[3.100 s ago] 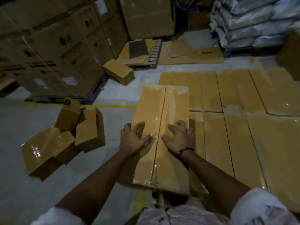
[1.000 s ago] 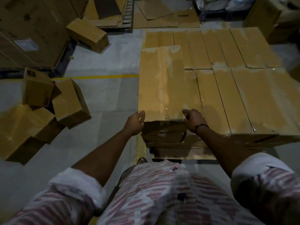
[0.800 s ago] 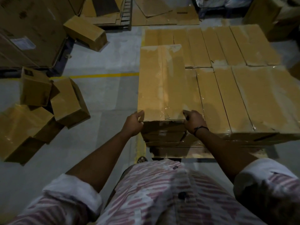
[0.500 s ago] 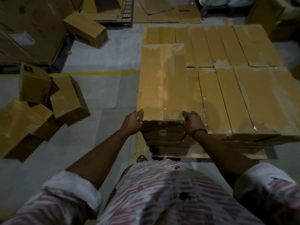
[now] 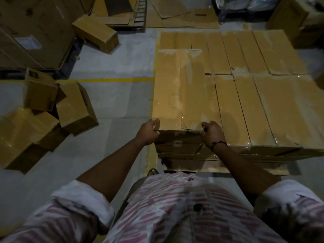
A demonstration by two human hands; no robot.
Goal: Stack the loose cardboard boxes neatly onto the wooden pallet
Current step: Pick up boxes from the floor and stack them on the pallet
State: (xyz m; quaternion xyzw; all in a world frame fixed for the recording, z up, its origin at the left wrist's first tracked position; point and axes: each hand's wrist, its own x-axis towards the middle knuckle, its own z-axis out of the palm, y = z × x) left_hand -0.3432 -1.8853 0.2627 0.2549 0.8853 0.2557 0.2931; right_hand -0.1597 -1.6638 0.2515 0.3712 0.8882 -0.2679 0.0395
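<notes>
left hand (image 5: pixel 149 132): curling its fingers round the near left corner of the top box (image 5: pixel 178 88), pinching that corner.
right hand (image 5: pixel 212 135): gripping the near right corner, fingers bent over the edge.
why this grip: both near corners are being held, probably to square the box with the stack's left side.
top box: lying flat, its near end between the hands, running away from them.
wooden pallet (image 5: pixel 192 165): showing just below the hands, carrying the stack.
lower layer (image 5: pixel 263 106): spreading right of the right hand and beyond.
loose boxes (image 5: pixel 75 107): lying tumbled on the floor (image 5: pixel 114 102), well left of the left hand, waiting.
</notes>
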